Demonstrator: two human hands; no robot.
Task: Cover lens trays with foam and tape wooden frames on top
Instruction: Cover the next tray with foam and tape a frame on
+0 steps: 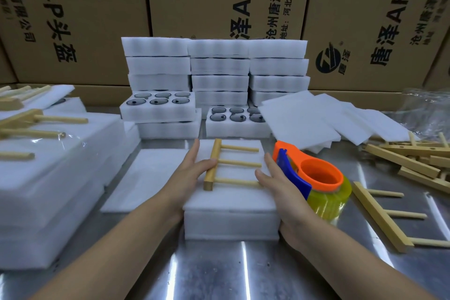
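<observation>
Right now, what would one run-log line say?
step: frame lying on foam | left hand: open, on frame | right hand: open, at foam's right edge | tape dispenser: right of foam

Wooden frame (214,151) on foam-covered tray (231,224), left hand (192,170) and right hand (280,195) flat alongside (tape dispenser (294,178) nearby)

The foam sheet (229,198) hides the near tray's (231,225) top; left frames (58,119) are cropped.
</observation>
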